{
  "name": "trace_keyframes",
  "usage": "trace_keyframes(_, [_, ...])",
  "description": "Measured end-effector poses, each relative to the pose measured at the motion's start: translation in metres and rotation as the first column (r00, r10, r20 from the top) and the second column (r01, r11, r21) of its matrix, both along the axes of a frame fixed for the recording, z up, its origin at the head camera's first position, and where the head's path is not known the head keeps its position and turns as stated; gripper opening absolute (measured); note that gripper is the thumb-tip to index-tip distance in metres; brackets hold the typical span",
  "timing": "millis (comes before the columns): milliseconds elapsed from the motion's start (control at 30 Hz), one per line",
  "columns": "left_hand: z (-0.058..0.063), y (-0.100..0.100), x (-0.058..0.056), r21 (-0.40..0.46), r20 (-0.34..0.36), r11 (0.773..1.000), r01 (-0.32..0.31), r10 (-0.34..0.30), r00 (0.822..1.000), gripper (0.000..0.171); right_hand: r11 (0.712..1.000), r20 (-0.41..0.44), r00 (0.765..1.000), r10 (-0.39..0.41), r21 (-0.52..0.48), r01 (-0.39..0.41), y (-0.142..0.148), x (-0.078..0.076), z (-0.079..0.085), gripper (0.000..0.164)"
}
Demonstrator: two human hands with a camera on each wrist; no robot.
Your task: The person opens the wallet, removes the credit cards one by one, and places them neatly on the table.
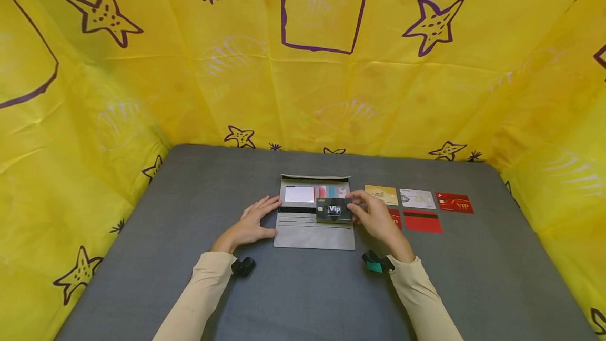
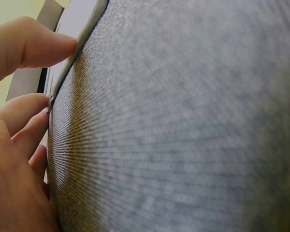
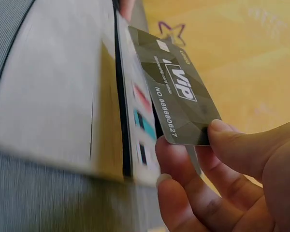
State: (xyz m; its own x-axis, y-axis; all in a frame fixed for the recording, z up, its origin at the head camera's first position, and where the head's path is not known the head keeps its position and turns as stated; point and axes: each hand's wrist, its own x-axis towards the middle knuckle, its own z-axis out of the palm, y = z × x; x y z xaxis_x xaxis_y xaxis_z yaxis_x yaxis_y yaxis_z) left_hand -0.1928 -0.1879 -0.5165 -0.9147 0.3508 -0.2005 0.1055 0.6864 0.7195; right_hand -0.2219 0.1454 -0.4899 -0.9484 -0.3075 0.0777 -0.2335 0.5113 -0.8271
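Note:
A grey card wallet (image 1: 314,237) lies unfolded on the table, its upper half showing a white card (image 1: 299,194) and a few coloured cards. Between thumb and fingers my right hand (image 1: 374,219) pinches a black VIP card (image 3: 176,89) at its right end, over the wallet's right half. The card is tilted, with its printed face up. My left hand (image 1: 249,227) rests at the wallet's left edge, fingers extended and spread. In the left wrist view its thumb (image 2: 50,48) touches the wallet's rim.
Right of the wallet lie a gold card (image 1: 381,194), a silver card (image 1: 417,199) and several red cards, one red card (image 1: 423,221) showing a dark stripe. The grey table (image 1: 208,178) is bordered by yellow cloth (image 1: 303,93) at the back and sides.

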Motion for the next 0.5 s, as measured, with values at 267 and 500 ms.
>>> trace_keyframes(267, [-0.001,-0.002,0.001,0.012,-0.003,1.000,-0.007,0.007,1.000,0.080,0.995,-0.060,0.994,-0.088,0.043,0.091,0.035,0.002,-0.002,0.024])
trace_keyframes(500, [-0.001,0.000,0.000,-0.001,-0.011,1.000,-0.002,0.002,1.000,0.079,0.989,-0.065,0.990,-0.122,0.075,0.127,0.055,0.005,0.000,0.025])
